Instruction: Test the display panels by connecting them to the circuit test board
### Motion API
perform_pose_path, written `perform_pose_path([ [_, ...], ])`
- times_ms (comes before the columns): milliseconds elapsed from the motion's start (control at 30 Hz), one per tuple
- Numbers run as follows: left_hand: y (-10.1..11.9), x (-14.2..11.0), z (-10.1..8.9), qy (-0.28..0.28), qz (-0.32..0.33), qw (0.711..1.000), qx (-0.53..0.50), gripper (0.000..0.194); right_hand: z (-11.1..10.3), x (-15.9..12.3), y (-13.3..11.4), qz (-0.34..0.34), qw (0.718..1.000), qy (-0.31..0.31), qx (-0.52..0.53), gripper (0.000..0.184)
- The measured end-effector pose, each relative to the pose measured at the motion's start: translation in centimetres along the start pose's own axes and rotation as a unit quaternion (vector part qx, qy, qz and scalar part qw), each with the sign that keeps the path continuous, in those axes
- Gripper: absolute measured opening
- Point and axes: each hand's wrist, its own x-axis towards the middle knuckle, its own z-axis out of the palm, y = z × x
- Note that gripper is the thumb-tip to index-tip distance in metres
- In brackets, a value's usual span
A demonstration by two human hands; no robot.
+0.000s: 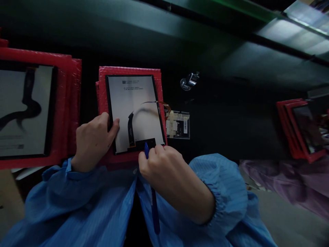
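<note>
Over tray (102, 99), right hand (160, 168) clamps upright blue stick (154, 209), tip at panel (133, 109); left hand (94, 142) grips edge (111, 120).

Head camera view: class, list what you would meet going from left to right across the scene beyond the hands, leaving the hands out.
Stack of red-framed display panels → display panel in a red padded frame → taped barcode card → shiny metal fitting → second red-framed stack

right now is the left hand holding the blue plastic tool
No, the right hand grips the blue plastic tool, while the left hand rests on the edge of the display panel.
</note>
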Motion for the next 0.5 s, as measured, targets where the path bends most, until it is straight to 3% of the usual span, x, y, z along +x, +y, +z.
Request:
perform_pose_path([
  [133,-0.7,0.3,0.2,0.033,-0.008,0.997,-0.069,0.039,0.6,-0.1,0.7,-0.001,0.998,0.059,0.012,0.027],
  [233,-1.4,0.6,0.0,0.049,-0.004,0.968,-0.246,0.038,2.2,-0.2,1.5,-0.011,0.975,0.213,0.068,0.02],
  [300,-1.4,0.8,-0.4,0.033,-0.008,0.926,-0.375,0.034,3.9,0.0,1.7,-0.005,0.947,0.301,0.112,0.035],
  [367,-0.9,0.9,-1.0,0.006,-0.023,0.874,-0.485,0.029,6.0,0.7,1.4,0.019,0.929,0.342,0.141,0.054],
  [433,-0.1,0.9,-1.5,-0.014,-0.042,0.82,-0.571,0.028,8.0,1.9,0.8,0.065,0.911,0.375,0.157,0.048],
  [500,0.6,0.8,-1.5,-0.026,-0.05,0.773,-0.632,0.031,9.7,3.3,0.3,0.115,0.873,0.443,0.172,0.042],
])
